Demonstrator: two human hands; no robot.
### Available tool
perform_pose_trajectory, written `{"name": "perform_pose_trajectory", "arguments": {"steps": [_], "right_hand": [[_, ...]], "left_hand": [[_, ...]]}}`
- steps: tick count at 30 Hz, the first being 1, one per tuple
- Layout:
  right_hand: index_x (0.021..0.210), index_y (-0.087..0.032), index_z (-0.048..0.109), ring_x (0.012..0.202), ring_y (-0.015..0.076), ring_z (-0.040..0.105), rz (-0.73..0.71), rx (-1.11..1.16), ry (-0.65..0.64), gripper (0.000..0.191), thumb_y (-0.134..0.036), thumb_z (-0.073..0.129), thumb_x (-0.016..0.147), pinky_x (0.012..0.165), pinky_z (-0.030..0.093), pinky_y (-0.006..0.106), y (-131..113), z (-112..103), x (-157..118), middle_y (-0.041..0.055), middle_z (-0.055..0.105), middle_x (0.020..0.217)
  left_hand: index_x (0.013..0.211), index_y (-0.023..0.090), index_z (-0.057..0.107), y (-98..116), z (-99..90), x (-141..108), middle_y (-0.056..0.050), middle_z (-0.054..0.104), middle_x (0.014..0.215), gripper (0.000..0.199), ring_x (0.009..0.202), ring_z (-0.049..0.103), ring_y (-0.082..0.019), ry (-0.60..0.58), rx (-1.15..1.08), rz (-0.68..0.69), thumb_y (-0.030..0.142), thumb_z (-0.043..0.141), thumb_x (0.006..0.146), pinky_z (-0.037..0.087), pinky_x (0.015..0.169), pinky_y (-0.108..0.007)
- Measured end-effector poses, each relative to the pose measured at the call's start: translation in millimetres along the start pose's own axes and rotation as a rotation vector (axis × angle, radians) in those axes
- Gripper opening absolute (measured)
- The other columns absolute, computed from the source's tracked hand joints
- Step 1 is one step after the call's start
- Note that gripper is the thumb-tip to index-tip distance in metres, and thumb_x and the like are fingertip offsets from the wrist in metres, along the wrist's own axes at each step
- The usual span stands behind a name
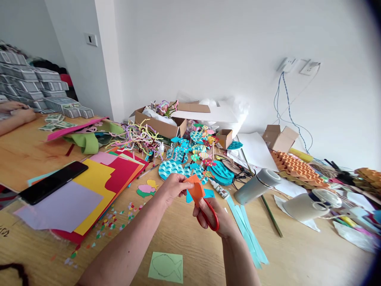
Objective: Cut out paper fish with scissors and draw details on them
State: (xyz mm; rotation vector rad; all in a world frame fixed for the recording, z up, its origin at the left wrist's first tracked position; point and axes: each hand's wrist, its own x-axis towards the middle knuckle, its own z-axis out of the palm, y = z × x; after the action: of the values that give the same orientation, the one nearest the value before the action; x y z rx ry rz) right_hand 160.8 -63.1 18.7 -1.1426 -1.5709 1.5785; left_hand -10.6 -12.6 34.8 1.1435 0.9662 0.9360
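Above the middle of the table, my left hand (174,188) pinches a small piece of orange paper (196,190) by its upper left edge. My right hand (218,216) is wrapped round the red handles of a pair of scissors (214,218). The scissor blades are hidden behind the orange paper. Near my forearms lies a green paper square (166,267) with a fish outline drawn on it. Pink, yellow and green paper cutouts (146,189) sit left of my left hand. Beyond my hands are blue wavy paper discs (171,170) with colourful paper fish.
Coloured paper sheets (98,174) with a black phone (55,182) lie left, paper scraps beside them. To the right stand a grey thermos (253,186), glue bottle (219,189), blue strips (245,230) and white mug (306,206). Another person's hands (22,113) are far left.
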Motion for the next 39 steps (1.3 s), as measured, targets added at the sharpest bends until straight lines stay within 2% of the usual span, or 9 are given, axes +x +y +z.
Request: {"name": "perform_pose_trajectory", "arguments": {"steps": [12, 18, 25, 33, 39], "right_hand": [[0.065, -0.016, 0.062, 0.032, 0.0077, 0.037, 0.015, 0.03, 0.038, 0.056, -0.066, 0.046, 0.084, 0.04, 0.025, 0.022, -1.1, 3.5, -0.5, -0.005, 0.047, 0.035], [0.063, -0.016, 0.062, 0.031, 0.0075, 0.034, 0.034, 0.018, 0.056, 0.058, -0.068, 0.045, 0.084, 0.04, 0.024, 0.023, -3.3, 3.4, -1.3, -0.0047, 0.046, 0.034], [0.064, -0.016, 0.061, 0.033, 0.0076, 0.037, 0.029, 0.011, 0.044, 0.057, -0.067, 0.045, 0.084, 0.04, 0.025, 0.023, -4.1, 4.7, -0.8, -0.0044, 0.046, 0.036], [0.07, -0.015, 0.059, 0.035, 0.0086, 0.037, 0.024, -0.036, 0.001, 0.059, -0.073, 0.047, 0.078, 0.038, 0.024, 0.023, -3.2, 1.9, 0.4, -0.0033, 0.048, 0.04], [0.072, -0.016, 0.058, 0.037, 0.0097, 0.04, 0.019, -0.048, 0.012, 0.059, -0.075, 0.048, 0.075, 0.038, 0.025, 0.023, -5.5, 2.8, -0.4, -0.0029, 0.049, 0.043]], "left_hand": [[0.064, 0.014, 0.06, -2.5, -0.4, 2.1, 0.003, 0.052, 0.046, 0.026, 0.044, 0.046, -0.008, 0.0, -0.041, -0.01, 0.037, 0.069, 0.058, 0.029, 0.044, -0.021], [0.071, 0.015, 0.06, -3.2, -3.6, 1.8, 0.002, 0.056, 0.055, 0.028, 0.047, 0.049, -0.008, -0.022, -0.088, 0.007, 0.038, 0.071, 0.06, 0.029, 0.044, -0.021], [0.066, 0.015, 0.059, -2.2, -3.3, 2.4, 0.003, 0.051, 0.047, 0.026, 0.044, 0.045, -0.007, -0.004, -0.073, 0.015, 0.037, 0.07, 0.059, 0.028, 0.043, -0.02], [0.062, 0.015, 0.058, -4.0, -1.1, 3.9, 0.002, 0.052, 0.047, 0.023, 0.043, 0.045, -0.008, 0.029, -0.081, -0.028, 0.036, 0.069, 0.058, 0.028, 0.043, -0.021], [0.064, 0.014, 0.059, -3.8, -0.3, 3.4, 0.003, 0.051, 0.046, 0.024, 0.043, 0.044, -0.008, 0.011, -0.072, -0.009, 0.036, 0.069, 0.059, 0.027, 0.043, -0.021]]}}
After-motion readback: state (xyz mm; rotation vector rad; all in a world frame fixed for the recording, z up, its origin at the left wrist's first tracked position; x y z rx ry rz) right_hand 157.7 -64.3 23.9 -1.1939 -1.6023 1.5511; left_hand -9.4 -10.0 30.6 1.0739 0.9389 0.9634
